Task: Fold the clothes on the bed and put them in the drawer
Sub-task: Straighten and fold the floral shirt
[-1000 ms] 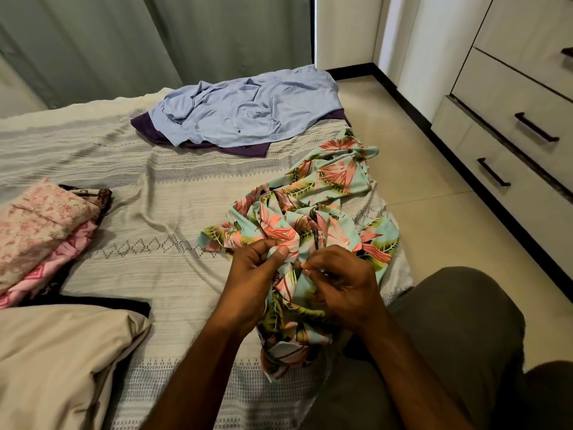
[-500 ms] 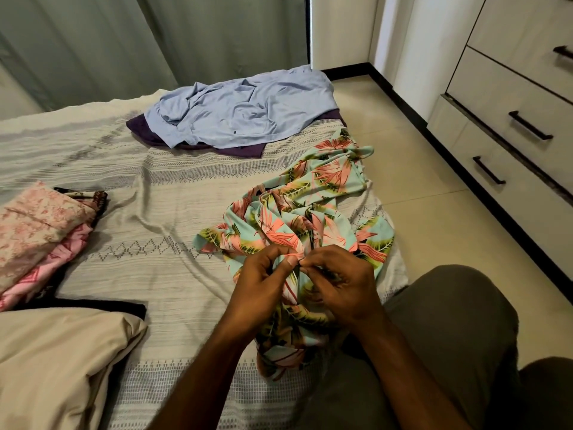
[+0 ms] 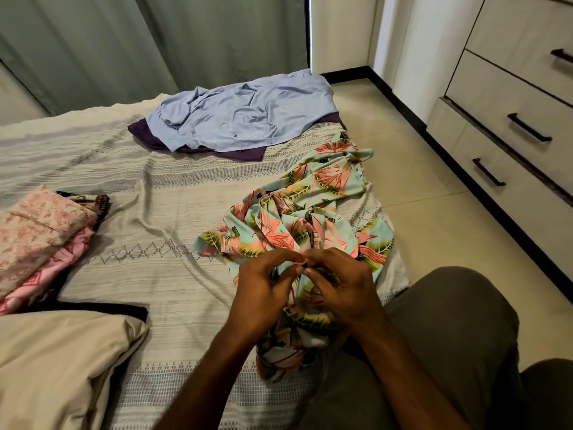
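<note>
Here left hand (image 3: 263, 287), right hand (image 3: 341, 290) grip floral garment (image 3: 291, 218) on bed (image 3: 155, 274); drawers (image 3: 508, 131) closed.

Floral garment (image 3: 297, 218): turquoise cloth printed with pink flowers and green leaves, unfolded and crumpled, lying at the bed's (image 3: 161, 218) right edge, its near end bunched up and hanging over the side. Light-blue shirt (image 3: 248, 116): spread loosely and creased at the far end of the bed, resting on a dark purple garment (image 3: 245, 154) whose edges show beneath it. Folded pile (image 3: 37, 240): pink patterned pieces stacked at the bed's left side. Drawer unit (image 3: 508, 119): pale fronts with dark bar handles, all closed, standing on the right.
</note>
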### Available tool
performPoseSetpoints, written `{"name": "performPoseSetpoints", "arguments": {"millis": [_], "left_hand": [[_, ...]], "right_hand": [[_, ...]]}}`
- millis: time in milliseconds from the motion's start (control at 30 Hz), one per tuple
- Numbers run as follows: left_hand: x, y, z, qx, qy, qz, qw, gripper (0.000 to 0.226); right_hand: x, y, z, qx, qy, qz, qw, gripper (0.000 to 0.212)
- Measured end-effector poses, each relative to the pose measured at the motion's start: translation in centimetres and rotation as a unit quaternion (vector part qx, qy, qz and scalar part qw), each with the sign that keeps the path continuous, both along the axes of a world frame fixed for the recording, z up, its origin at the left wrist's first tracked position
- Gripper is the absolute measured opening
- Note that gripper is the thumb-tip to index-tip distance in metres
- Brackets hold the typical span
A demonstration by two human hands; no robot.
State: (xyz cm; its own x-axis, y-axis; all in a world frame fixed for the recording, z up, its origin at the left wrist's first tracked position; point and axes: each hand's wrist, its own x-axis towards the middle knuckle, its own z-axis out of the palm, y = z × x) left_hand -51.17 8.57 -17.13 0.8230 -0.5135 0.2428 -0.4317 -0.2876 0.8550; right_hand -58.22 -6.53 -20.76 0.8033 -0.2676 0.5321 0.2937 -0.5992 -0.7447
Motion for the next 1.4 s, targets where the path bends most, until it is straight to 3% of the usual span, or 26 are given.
{"name": "performPoseSetpoints", "arguments": {"millis": [167,300,400,500,633,733,967,1100,1167,1233,1300,1333,1367,1400], "left_hand": [[-0.5,-0.1,-0.4,0.050,-0.128,0.010,0.990,0.017],[-1.1,-0.1,-0.8,0.050,-0.150,0.014,0.987,0.017],[-1.8,-0.5,-0.1,0.005,-0.082,0.027,0.996,0.006],[-1.1,-0.7,0.5,-0.030,-0.008,0.058,0.998,0.022],[0.1,-0.4,0.7,-0.030,0.053,0.025,0.998,0.007],[0.3,-0.1,0.5,-0.013,0.055,-0.013,0.998,0.008],[0.4,-0.2,0.5,-0.003,0.017,-0.002,1.000,0.015],[0.7,-0.3,0.4,0.028,0.091,-0.027,0.995,0.011],[0.6,-0.4,0.3,0.014,0.159,-0.029,0.987,0.015],[0.4,-0.6,0.0,-0.089,0.305,-0.012,0.948,0.019],[0.3,-0.8,-0.1,-0.202,0.448,0.035,0.870,0.023],[0.4,-0.9,0.0,-0.231,0.474,0.059,0.847,0.024],[0.6,-0.7,0.0,-0.238,0.475,0.076,0.844,0.023],[0.8,-0.4,0.0,-0.216,0.450,0.084,0.862,0.024]], "right_hand": [[0.1,-0.2,-0.2,0.005,0.022,-0.027,0.999,0.011],[0.0,0.0,-0.2,-0.009,0.023,-0.042,0.999,0.005],[0.1,-0.1,-0.1,-0.028,0.009,-0.053,0.998,0.005],[0.3,-0.1,-0.1,-0.071,-0.012,-0.023,0.997,0.010],[0.4,0.0,0.1,-0.131,-0.043,0.009,0.990,0.021],[0.1,0.2,0.4,-0.156,-0.065,-0.021,0.985,0.033],[0.0,0.1,-0.2,-0.163,-0.047,-0.057,0.984,0.011],[0.3,0.0,0.0,-0.110,-0.038,-0.031,0.993,0.009],[0.3,0.0,0.3,-0.047,-0.018,-0.013,0.999,0.017],[0.3,0.0,0.4,0.010,0.025,-0.005,1.000,0.032],[0.4,-0.3,0.1,0.024,0.088,0.004,0.996,0.037],[0.6,-0.5,-0.2,0.000,0.114,0.001,0.994,0.032],[0.7,-0.8,-0.5,-0.038,0.132,-0.005,0.991,0.025],[0.9,-1.0,-0.8,-0.070,0.142,-0.014,0.987,0.019]]}}
